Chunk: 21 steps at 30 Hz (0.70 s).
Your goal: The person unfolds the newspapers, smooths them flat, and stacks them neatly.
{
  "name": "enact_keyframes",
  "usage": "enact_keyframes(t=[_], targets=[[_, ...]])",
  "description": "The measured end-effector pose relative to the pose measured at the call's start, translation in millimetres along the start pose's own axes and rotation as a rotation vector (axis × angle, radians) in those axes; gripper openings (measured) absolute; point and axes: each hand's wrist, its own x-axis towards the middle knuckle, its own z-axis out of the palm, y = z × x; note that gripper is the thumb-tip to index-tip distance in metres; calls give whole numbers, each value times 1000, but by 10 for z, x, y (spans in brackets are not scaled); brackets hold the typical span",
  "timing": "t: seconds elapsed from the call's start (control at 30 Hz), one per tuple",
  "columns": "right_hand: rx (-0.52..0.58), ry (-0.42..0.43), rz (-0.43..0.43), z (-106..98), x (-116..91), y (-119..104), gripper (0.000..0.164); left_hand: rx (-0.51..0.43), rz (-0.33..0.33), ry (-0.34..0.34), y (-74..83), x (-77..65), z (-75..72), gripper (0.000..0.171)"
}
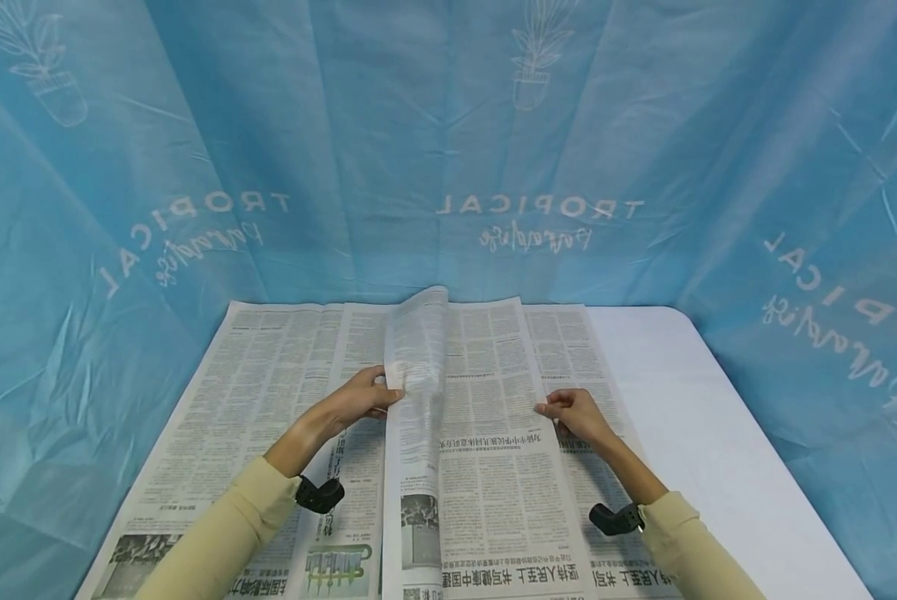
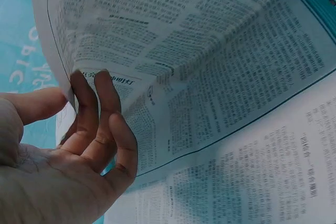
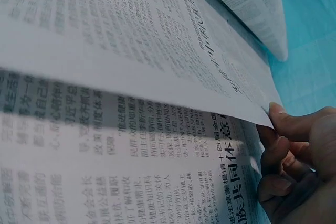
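Printed newspaper sheets [image 1: 486, 483] lie spread over a white table. My left hand [image 1: 362, 396] pinches the edge of a raised newspaper page [image 1: 414, 433], thumb on one side and fingers behind it. That page curves up in the middle, and in the left wrist view its underside [image 2: 210, 66] shows above another sheet. With thumb and fingertips, my right hand [image 1: 574, 414] pinches the right edge of a newspaper sheet. In the right wrist view this sheet [image 3: 131, 66] is lifted a little off the newspaper [image 3: 157, 166] beneath.
More newspaper [image 1: 261, 375] covers the table's left side. Bare white tabletop [image 1: 689, 400] shows at the right. A blue printed curtain [image 1: 448, 150] hangs behind and along both sides. A dark band with a small device [image 1: 319, 495] sits on each wrist.
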Motion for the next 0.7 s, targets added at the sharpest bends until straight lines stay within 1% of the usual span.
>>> enact_keyframes(t=[0.03, 0.17, 0.2, 0.3, 0.37, 0.5, 0.53, 0.63, 0.7], targets=[[-7, 1, -2, 1, -2, -1, 30, -20, 3, -4, -8, -4, 0, 68], [-23, 12, -8, 12, -8, -5, 29, -51, 24, -23, -43, -22, -18, 62], [-25, 14, -10, 14, -9, -4, 28, -49, 34, -28, -56, -23, -26, 61], [-16, 18, -11, 20, -11, -1, 28, -26, 35, -27, -90, -32, -54, 57], [-12, 15, -15, 22, -12, 3, 28, -9, 34, -29, -122, -35, -75, 49], [-23, 25, -21, 25, -17, 2, 26, -5, 49, -42, -191, -47, -113, 24], [-30, 29, -22, 23, -17, 3, 26, -5, 54, -45, -209, -51, -123, 21], [-48, 39, -18, 13, -19, -1, 27, -20, 72, -48, -247, -77, -151, 27], [-54, 41, -15, 3, -19, -5, 27, -27, 67, -41, -272, -92, -169, 30]])
